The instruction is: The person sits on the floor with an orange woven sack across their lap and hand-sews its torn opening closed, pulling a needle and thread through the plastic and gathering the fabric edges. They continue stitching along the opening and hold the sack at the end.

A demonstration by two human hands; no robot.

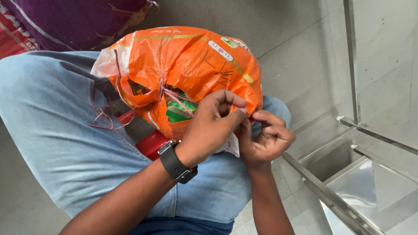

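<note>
An orange woven plastic sack rests on my lap, over my blue jeans. Its mouth is stitched with purple thread, partly gaping and showing green packets inside. My left hand, with a black watch on the wrist, pinches the sack's edge at its near right side. My right hand meets it there, fingers curled on the same edge. Loose thread ends trail over my thigh.
A red stool shows between my legs. A steel frame with rails and a shiny tray stands at lower right. A purple sack lies at upper left. Grey tiled floor surrounds me.
</note>
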